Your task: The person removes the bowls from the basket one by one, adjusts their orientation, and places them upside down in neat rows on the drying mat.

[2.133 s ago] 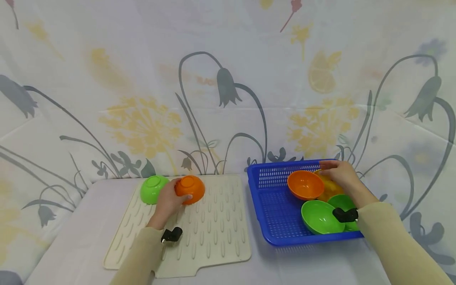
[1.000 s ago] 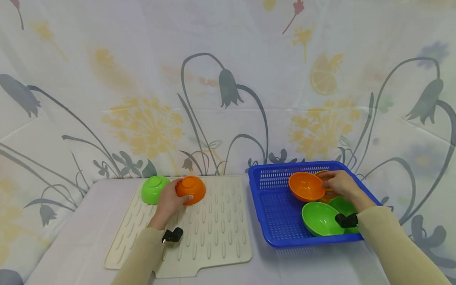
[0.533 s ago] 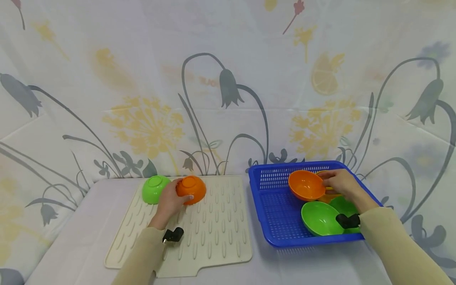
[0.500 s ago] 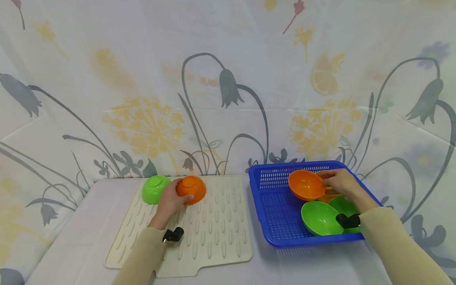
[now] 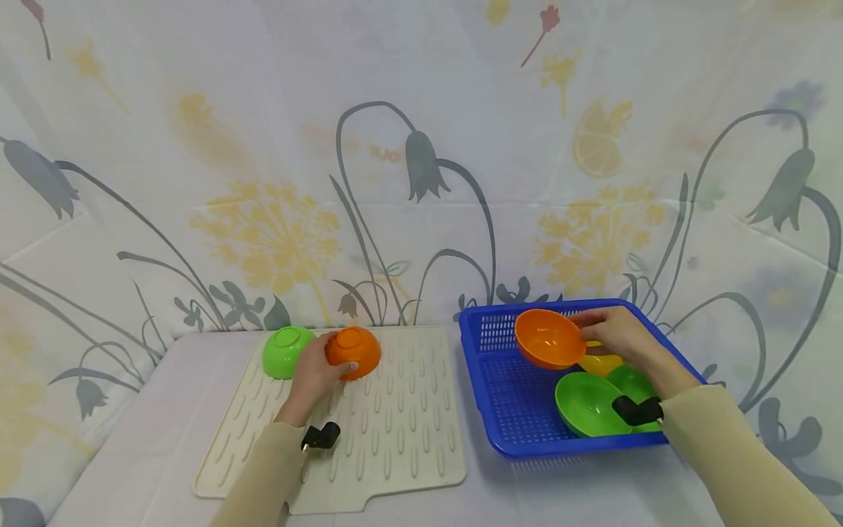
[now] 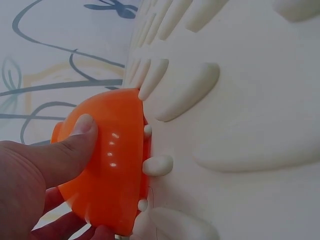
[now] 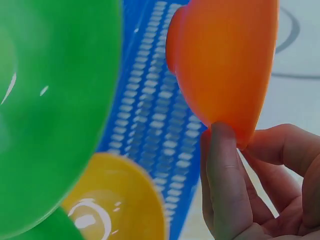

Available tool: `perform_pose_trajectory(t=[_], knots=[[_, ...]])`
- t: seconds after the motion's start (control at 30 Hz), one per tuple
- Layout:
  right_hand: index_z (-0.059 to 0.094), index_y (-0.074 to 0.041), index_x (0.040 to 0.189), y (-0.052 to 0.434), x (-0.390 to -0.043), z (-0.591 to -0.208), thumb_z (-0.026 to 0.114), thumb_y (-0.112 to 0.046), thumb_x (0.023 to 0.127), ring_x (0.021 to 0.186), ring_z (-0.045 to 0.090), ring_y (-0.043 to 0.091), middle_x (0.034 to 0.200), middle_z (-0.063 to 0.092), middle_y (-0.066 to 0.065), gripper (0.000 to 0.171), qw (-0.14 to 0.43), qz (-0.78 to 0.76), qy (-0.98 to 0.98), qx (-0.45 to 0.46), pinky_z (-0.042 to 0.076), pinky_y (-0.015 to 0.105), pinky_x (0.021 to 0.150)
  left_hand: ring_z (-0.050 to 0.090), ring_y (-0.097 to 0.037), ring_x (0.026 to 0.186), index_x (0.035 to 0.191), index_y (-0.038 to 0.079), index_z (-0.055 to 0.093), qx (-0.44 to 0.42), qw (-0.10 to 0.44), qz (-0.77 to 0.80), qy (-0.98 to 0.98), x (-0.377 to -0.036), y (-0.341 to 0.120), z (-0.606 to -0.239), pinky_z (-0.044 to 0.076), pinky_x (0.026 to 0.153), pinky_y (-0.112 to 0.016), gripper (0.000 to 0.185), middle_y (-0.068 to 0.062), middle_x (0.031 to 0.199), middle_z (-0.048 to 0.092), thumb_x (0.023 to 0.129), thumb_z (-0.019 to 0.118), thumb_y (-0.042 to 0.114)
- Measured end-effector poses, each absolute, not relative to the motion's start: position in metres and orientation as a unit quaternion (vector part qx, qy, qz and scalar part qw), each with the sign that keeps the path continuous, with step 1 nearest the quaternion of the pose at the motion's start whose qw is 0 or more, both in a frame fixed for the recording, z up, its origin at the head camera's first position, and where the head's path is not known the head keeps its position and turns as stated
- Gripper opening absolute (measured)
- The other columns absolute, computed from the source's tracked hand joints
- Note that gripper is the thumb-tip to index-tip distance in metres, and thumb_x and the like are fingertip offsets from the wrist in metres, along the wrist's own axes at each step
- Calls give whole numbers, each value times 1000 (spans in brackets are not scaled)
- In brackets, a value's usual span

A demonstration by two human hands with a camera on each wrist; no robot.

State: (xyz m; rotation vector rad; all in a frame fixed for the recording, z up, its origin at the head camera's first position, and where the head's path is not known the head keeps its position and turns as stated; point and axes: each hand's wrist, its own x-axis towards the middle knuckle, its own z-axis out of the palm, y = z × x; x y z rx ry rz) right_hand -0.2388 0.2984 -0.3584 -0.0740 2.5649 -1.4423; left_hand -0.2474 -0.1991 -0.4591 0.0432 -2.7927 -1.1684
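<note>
Floral backdrop, ridged mat [image 5: 395, 424]; your right hand [image 5: 615, 333] pinches the lifted orange bowl [image 5: 549, 338] by its rim, so clear the basket [image 5: 500, 399] wall; left hand [image 5: 315, 372] cups the upturned bowl [image 5: 354, 350].

Six bowls in all: two orange, one upturned on the mat [image 5: 353, 351] and one lifted above the basket [image 5: 549, 338]; three green, one upturned on the mat [image 5: 284, 350] and two in the basket [image 5: 585, 404] [image 5: 634, 381]; one yellow bowl [image 5: 601, 362] in the basket; one blue basket [image 5: 500, 395]; one cream ribbed drying mat [image 5: 395, 432]; two hands [image 5: 315, 372] [image 5: 617, 334].
</note>
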Motion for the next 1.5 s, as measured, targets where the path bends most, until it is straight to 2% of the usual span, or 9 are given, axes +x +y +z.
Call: perform_pose_trajectory(t=[0.27, 0.4, 0.6, 0.97, 1.3, 1.5], knots=[[53, 9, 137, 269, -230, -337, 58, -7, 98, 101, 68, 30, 131, 58, 27, 42, 112, -489, 864, -44, 58, 42, 85, 46, -43, 128, 144, -4, 43, 18, 53, -395, -917, -244, -200, -455, 36, 109, -56, 73, -27, 143, 47, 85, 80, 15], [54, 9, 136, 256, -226, -331, 59, -7, 97, 99, 68, 29, 129, 59, 26, 42, 119, -501, 855, -62, 58, 42, 84, 45, -43, 129, 145, -4, 42, 21, 49, -395, -917, -245, -199, -452, 36, 109, -57, 73, -27, 144, 46, 85, 80, 15], [58, 9, 133, 236, -219, -328, 62, -6, 95, 97, 69, 28, 127, 62, 24, 40, 122, -523, 840, -79, 59, 40, 82, 45, -43, 129, 146, -2, 42, 27, 38, -388, -920, -247, -197, -450, 36, 109, -57, 75, -27, 144, 46, 85, 80, 16], [65, 3, 128, 199, -208, -328, 66, -9, 93, 103, 67, 30, 123, 66, 19, 37, 116, -514, 844, -98, 59, 41, 81, 46, -42, 130, 147, 0, 43, 18, 39, -378, -925, -240, -198, -446, 37, 108, -58, 75, -24, 146, 46, 85, 79, 22], [72, -3, 119, 173, -195, -328, 72, -7, 88, 95, 68, 26, 113, 70, 12, 31, 118, -507, 849, -94, 60, 40, 77, 47, -41, 129, 145, 2, 47, -41, 84, -375, -922, -216, -187, -430, 38, 106, -58, 73, -22, 144, 50, 84, 81, 24], [74, -3, 115, 163, -188, -328, 73, -6, 86, 90, 70, 25, 107, 72, 11, 30, 125, -514, 842, -105, 60, 39, 75, 52, -41, 125, 144, 6, 50, -83, 46, -432, -897, -195, -175, -414, 45, 101, -55, 75, -18, 140, 54, 82, 84, 27]])
